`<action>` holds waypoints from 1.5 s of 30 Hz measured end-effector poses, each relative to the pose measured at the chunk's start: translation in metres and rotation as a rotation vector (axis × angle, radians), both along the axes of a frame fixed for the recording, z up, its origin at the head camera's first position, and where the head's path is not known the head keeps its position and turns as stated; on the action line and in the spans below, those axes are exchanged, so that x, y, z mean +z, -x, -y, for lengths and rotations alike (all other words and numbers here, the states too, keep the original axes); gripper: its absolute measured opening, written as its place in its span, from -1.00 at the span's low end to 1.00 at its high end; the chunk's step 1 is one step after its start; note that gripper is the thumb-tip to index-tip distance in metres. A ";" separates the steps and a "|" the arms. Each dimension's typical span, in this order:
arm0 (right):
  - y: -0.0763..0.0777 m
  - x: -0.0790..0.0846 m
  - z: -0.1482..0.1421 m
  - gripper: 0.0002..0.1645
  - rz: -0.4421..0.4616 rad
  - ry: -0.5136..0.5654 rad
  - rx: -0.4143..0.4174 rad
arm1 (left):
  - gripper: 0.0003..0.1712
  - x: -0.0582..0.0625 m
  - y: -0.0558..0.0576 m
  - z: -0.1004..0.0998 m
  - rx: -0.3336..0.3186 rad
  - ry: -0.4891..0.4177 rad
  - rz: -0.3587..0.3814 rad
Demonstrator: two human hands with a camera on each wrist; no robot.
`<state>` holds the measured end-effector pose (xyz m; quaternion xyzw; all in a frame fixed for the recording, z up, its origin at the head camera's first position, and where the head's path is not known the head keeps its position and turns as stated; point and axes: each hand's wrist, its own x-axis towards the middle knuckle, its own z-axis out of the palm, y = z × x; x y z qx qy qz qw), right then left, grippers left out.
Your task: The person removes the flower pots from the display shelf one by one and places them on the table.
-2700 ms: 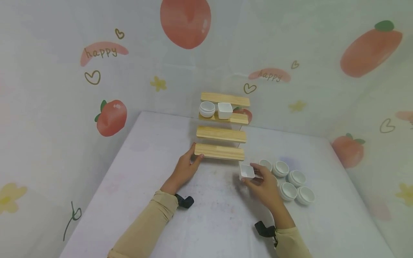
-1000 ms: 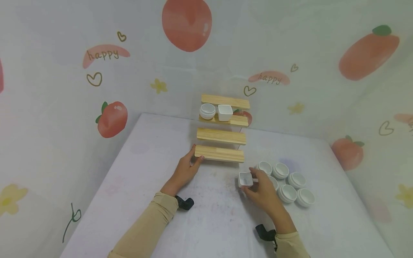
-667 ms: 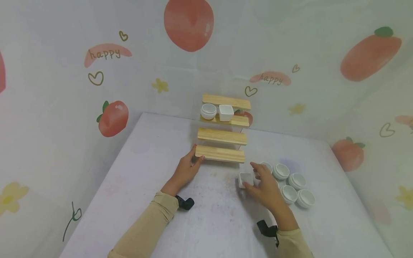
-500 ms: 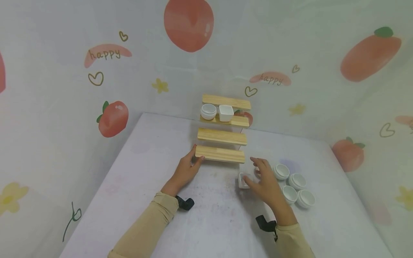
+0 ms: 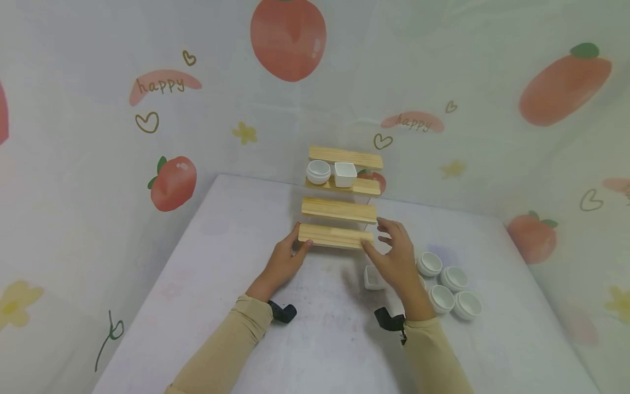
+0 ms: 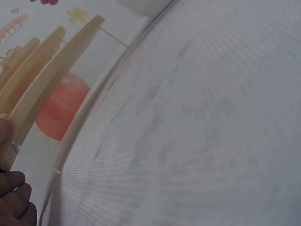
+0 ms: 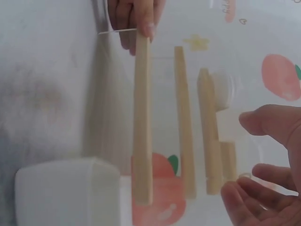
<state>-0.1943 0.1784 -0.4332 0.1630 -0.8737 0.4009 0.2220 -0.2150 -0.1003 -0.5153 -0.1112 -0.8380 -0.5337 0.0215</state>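
Note:
A tiered rack of pale wooden slats on clear side panels stands at the back centre. My left hand grips the left end of its lowest slat, thumb on the front edge; in the left wrist view that hand's curled fingers lie beneath the slat. My right hand hovers by the rack's right end, thumb overlapping the slat in the head view. In the right wrist view its thumb and fingers are spread, holding nothing. Below it, a small white square cup sits on the table.
On an upper slat stand a white round cup and a white square cup. Several white round cups cluster on the white-covered table to the right. A printed fabric backdrop rises behind the rack.
My right hand has let go of the square cup on the table and moved forward and up to the rack's right end. My left hand keeps its grip on the lowest slat.

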 end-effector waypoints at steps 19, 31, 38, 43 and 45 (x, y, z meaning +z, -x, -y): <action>0.042 0.030 0.035 -0.30 -0.018 0.196 0.005 | -0.04 -0.003 0.001 0.001 0.010 0.014 -0.001; 0.069 0.036 0.056 -0.32 -0.027 0.279 0.026 | -0.04 0.002 -0.001 0.001 0.005 0.019 0.004; 0.083 0.046 0.067 -0.30 -0.029 0.242 0.020 | -0.04 0.002 0.001 0.002 0.006 0.015 0.009; 0.097 0.046 0.072 -0.22 0.001 0.199 -0.038 | -0.05 0.002 0.000 0.002 0.004 0.008 0.014; 0.101 0.046 0.073 -0.21 0.010 0.192 -0.052 | -0.05 0.002 -0.001 0.002 0.000 0.005 0.014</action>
